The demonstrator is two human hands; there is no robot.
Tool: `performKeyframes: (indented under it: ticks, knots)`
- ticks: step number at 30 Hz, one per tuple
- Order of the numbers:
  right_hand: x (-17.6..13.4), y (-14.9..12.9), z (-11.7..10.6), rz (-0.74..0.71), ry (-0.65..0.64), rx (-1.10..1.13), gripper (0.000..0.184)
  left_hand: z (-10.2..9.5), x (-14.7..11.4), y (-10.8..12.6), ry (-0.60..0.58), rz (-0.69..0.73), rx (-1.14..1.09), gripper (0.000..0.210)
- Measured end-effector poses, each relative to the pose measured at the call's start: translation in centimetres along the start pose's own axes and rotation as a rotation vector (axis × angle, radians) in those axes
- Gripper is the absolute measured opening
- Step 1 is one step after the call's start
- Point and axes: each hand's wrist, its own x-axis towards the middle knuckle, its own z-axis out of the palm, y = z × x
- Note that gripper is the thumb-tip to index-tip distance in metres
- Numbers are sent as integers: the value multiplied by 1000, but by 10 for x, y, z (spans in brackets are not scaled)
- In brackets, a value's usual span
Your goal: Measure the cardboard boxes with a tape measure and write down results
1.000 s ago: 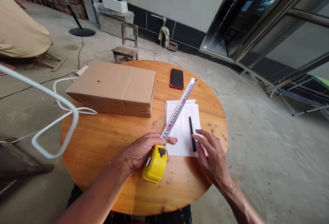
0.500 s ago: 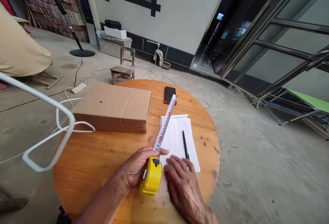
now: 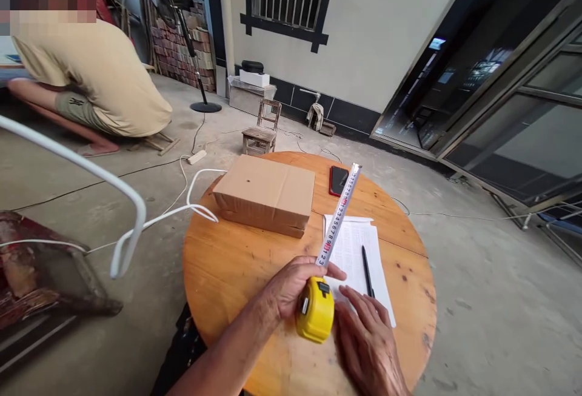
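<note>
My left hand [image 3: 295, 290] is closed on a yellow tape measure [image 3: 316, 314], its thumb across the base of the blade. The metal blade [image 3: 337, 220] sticks out forward and slightly right, over the papers. My right hand [image 3: 370, 335] rests palm down, fingers stretched, at the near edge of the printed sheets [image 3: 354, 244], holding nothing. A black pen [image 3: 367, 271] lies on the sheets, just beyond the right fingers. Left of the blade, a closed cardboard box [image 3: 264, 193] sits on the round wooden table [image 3: 236, 281]. A red-edged phone [image 3: 338, 181] lies behind the blade's tip.
A white bent tube frame [image 3: 131, 202] crosses the left side. Beyond the table stand a small wooden chair [image 3: 261, 132] and a pedestal fan [image 3: 195, 62]. A person in a tan shirt [image 3: 104, 68] squats on a low stool at left. Cables [image 3: 182, 190] run over the floor.
The view has swung left, so table and hands appear farther right and the squatting person shows more. My left hand still grips the tape measure; its blade looks equally extended.
</note>
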Motion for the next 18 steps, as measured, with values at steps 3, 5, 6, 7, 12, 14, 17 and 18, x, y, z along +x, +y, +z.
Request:
performKeyframes:
  ticks: [3, 5, 6, 7, 12, 14, 17, 18]
  knots:
    - [-1, 1, -5, -8, 43, -9, 25, 3, -16, 8, -34, 60, -6, 28]
    - [5, 1, -12, 9, 51, 2, 24, 2, -33, 15, -62, 81, 10, 29]
    - [11, 0, -17, 34, 55, 12, 25, -1, -42, 18, -70, 85, 30, 30]
    - [20, 0, -23, 65, 60, 22, 25, -4, -52, 20, -69, 88, 50, 31]
    - [91, 0, -43, 129, 54, 81, 22, -32, -96, 7, 126, 92, 74, 36]
    - [128, 0, -40, 135, 26, 102, 21, -44, -110, -4, 226, 64, 68, 39]
    - [187, 4, -20, 91, -41, 144, 32, -56, -125, -17, 241, 56, 65, 42]
    - [207, 7, -12, 102, -86, 152, 39, -58, -129, -19, 245, 62, 63, 42]
